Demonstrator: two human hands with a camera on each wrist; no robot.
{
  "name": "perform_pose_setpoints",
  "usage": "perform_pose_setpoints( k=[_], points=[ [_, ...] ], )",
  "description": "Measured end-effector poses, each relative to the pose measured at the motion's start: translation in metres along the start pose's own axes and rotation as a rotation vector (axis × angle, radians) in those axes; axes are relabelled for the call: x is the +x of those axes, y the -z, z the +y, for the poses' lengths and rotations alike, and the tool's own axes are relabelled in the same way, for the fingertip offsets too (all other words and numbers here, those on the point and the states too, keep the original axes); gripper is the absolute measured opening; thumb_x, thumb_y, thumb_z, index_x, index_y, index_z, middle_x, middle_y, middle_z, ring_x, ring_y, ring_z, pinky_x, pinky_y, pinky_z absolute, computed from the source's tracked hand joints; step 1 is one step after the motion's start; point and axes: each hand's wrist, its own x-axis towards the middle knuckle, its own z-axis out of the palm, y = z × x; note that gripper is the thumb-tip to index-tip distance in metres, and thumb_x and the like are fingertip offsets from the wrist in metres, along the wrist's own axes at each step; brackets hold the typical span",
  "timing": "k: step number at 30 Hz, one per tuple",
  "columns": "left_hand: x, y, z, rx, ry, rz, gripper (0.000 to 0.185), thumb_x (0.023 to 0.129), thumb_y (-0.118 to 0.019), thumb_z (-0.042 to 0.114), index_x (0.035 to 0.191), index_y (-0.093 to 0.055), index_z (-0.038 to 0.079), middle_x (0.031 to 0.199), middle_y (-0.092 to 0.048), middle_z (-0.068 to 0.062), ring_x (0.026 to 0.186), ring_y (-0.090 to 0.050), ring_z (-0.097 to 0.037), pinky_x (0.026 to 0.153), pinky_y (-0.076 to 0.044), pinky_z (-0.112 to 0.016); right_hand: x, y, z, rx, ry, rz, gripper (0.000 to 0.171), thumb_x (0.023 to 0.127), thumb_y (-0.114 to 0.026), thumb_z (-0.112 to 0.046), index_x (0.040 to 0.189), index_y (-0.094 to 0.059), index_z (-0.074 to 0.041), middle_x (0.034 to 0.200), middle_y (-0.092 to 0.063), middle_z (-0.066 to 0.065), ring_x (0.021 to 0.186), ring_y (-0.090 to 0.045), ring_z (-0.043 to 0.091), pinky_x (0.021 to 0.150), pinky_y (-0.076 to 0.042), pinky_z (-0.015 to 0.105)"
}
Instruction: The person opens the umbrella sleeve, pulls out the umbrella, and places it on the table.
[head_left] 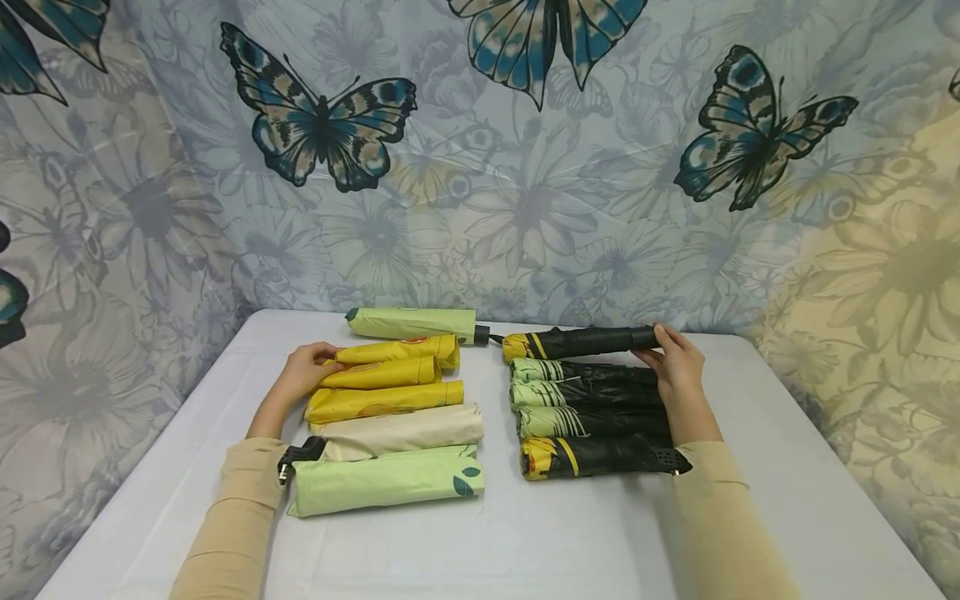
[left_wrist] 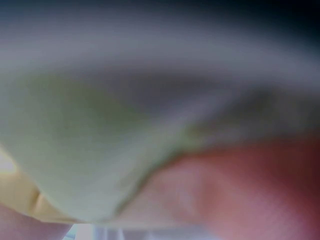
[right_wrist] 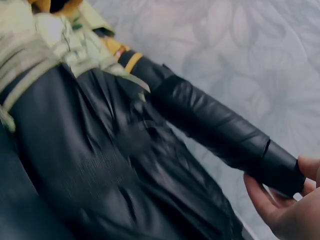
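Lying crosswise at the desk's (head_left: 525,533) far edge, long axis running left to right: black folded umbrella (head_left: 577,342), right hand (head_left: 678,367) pinching its right end, left hand (head_left: 303,371) resting curled on the yellow folded umbrellas (head_left: 390,362), well apart.

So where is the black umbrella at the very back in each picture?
Head: the back black umbrella tops the right-hand pile, right hand at its end.
Left wrist: not in it, only blur.
Right wrist: it runs diagonally to the lower right.
Shared landmark: the right hand.
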Motion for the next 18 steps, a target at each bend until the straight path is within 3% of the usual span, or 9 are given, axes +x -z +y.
perform_pose_setpoints(
  k=[10,13,18],
  points=[
    [-0.001,0.001,0.000,-0.008,0.000,-0.007,0.033,0.097,-0.059,0.010,0.124,-0.059,-0.008,0.131,-0.056,-0.032,0.119,-0.055,-0.048,0.099,-0.048,-0.056,0.013,0.017,0.000,-0.012,-0.022,-0.075,0.063,0.097,-0.057,-0.012,0.151,-0.027,0.001,0.112,-0.049,-0.001,0.068,-0.068,0.014,0.071,-0.062,0.026],
    [-0.001,0.001,0.000,-0.008,-0.002,-0.009,0.033,0.097,-0.059,0.010,0.123,-0.059,-0.009,0.131,-0.056,-0.032,0.119,-0.055,-0.048,0.099,-0.048,-0.057,0.016,0.018,0.005,-0.093,0.064,-0.075,0.060,0.098,-0.056,-0.014,0.149,-0.032,0.005,0.103,-0.055,-0.004,0.068,-0.068,0.008,0.071,-0.061,0.022],
    [-0.002,0.000,0.001,-0.008,-0.004,-0.010,0.033,0.097,-0.059,0.010,0.123,-0.059,-0.009,0.131,-0.056,-0.032,0.119,-0.054,-0.048,0.099,-0.048,-0.057,0.024,0.020,0.022,-0.345,0.318,0.019,0.051,0.099,-0.057,-0.022,0.137,-0.049,0.011,0.097,-0.063,-0.007,0.074,-0.063,-0.006,0.073,-0.056,0.012]
  ],
)
